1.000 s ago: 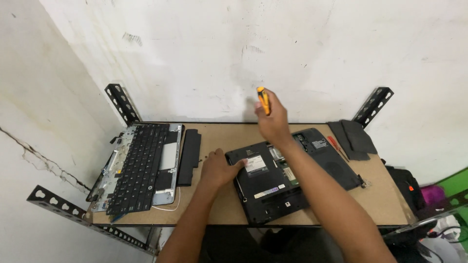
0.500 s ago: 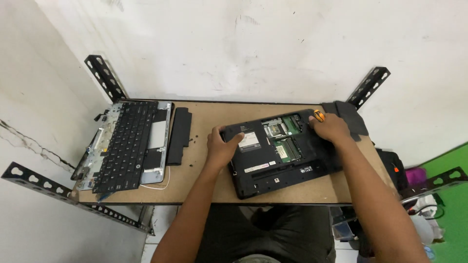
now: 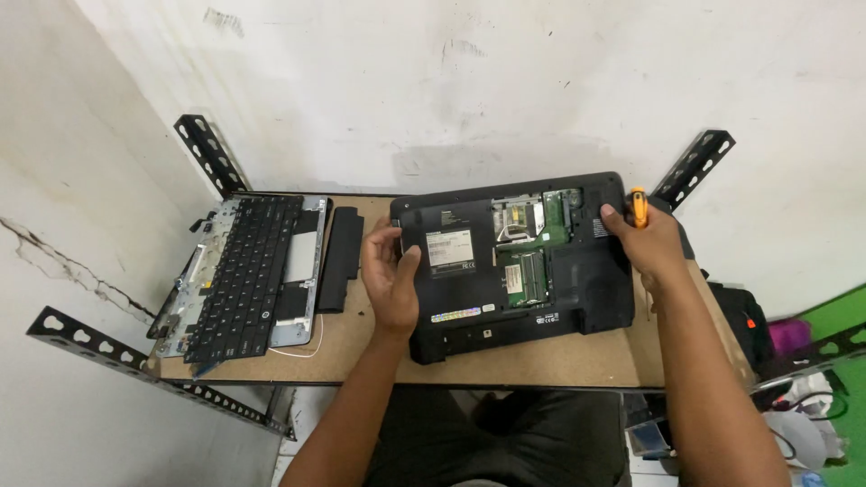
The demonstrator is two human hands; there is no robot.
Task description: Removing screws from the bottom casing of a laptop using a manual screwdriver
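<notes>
Now, head view, line by line:

Laptop base: a black laptop base [image 3: 514, 266] lies upside down on the tabletop [image 3: 361, 338], its bottom cover off, green circuit boards and memory modules showing in the open bay near its middle and far edge.

Left hand: the left hand [image 3: 392, 275] grips the laptop's left edge, thumb on the underside near a white label, fingers curled round the side; grip closed on the casing.

Right hand: the right hand [image 3: 645, 243] holds the laptop's far right corner, thumb pressed on the black plastic; the same grip also keeps an orange-handled screwdriver [image 3: 638, 206] pinned against the palm, its handle sticking up past the fingers.

Keyboard assembly: a detached keyboard with its silver palm-rest frame [image 3: 248, 271] lies at the left end of the tabletop, well apart from the laptop, tilted slightly.

Battery: a long black battery pack [image 3: 339, 260] lies just beside the keyboard's right edge, between it and the left hand.

Wire: a thin white wire [image 3: 307, 347] curls on the bare board near the keyboard's front corner.

Surroundings: black perforated steel brackets [image 3: 206, 149] stand at the tabletop's corners against a white wall [image 3: 451, 81].
</notes>
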